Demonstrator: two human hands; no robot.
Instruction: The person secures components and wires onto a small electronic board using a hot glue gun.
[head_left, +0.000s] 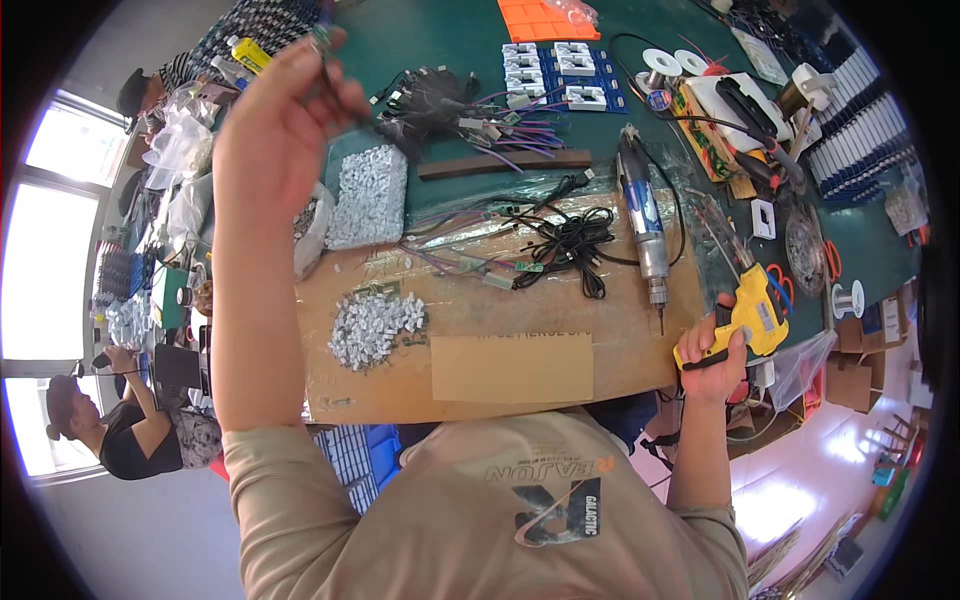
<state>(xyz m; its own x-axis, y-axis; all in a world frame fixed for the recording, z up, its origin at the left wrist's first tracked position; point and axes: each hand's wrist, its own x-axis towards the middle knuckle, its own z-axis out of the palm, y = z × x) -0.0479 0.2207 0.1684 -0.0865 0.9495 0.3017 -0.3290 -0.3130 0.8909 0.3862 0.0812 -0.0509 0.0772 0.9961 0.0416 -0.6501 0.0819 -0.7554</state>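
Head view: the left hand is raised above the green tabletop, fingers pinched together on a small wired component. The right hand grips a yellow soldering gun at the edge of the cardboard sheet, near a blue electric screwdriver.

Green-topped workbench spanning the view, partly covered by a taped cardboard sheet. Bright windows at left, daylight strongly overexposed. Pale floor at lower right, glossy with glare. Cardboard boxes stacked beside the bench at right. Seated co-workers along the left edge near the windows.
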